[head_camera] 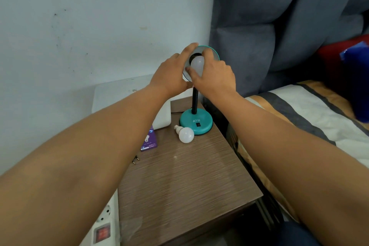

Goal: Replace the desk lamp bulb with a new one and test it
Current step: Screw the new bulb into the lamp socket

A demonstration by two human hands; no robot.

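Observation:
A teal desk lamp with a round base point(196, 123) and black gooseneck stands at the back of the wooden nightstand point(185, 181). Its teal shade point(211, 52) faces me. My left hand point(171, 72) grips the shade's left rim. My right hand point(213, 76) is closed around a white bulb point(197, 64) that sits at the black socket inside the shade. A second white bulb point(185, 134) lies on its side on the nightstand, just in front of the lamp base.
A purple bulb box point(149, 140) lies left of the loose bulb, beside a white appliance point(127, 94). A black plug point(136, 159) rests at the nightstand's left edge. A power strip point(103, 223) sits lower left. A bed point(311, 118) lies right.

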